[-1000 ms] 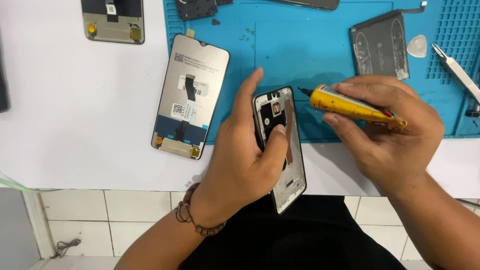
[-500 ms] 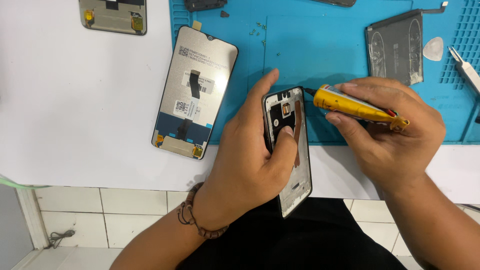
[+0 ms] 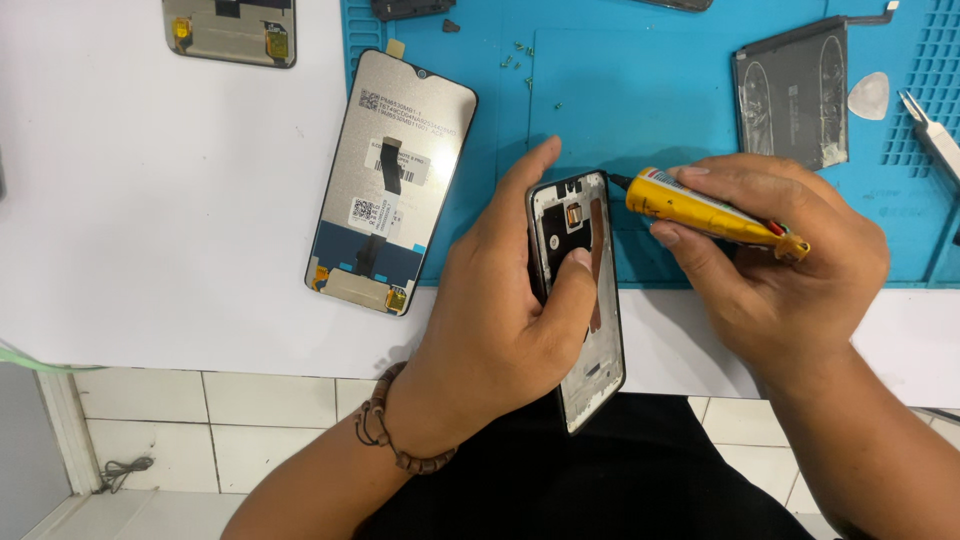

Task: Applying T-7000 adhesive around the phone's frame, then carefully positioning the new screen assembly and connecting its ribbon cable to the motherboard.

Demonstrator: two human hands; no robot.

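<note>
My left hand (image 3: 500,310) grips a black phone frame (image 3: 590,330) held upright over the table's front edge, thumb pressed on its inner side. My right hand (image 3: 780,270) holds a yellow glue tube (image 3: 700,210), its black nozzle touching the frame's upper right corner. A beaded bracelet (image 3: 385,435) sits on my left wrist.
A phone display panel (image 3: 390,180) lies face down, half on the blue work mat (image 3: 640,90). A second panel (image 3: 235,30) lies at the top left. A dark battery (image 3: 795,95), a white pick (image 3: 868,95), tweezers (image 3: 930,135) and small screws (image 3: 515,60) rest on the mat.
Both hands, the frame and the tube have kept their pose. The view has shifted slightly, so the mat's items sit a little further right and lower.
</note>
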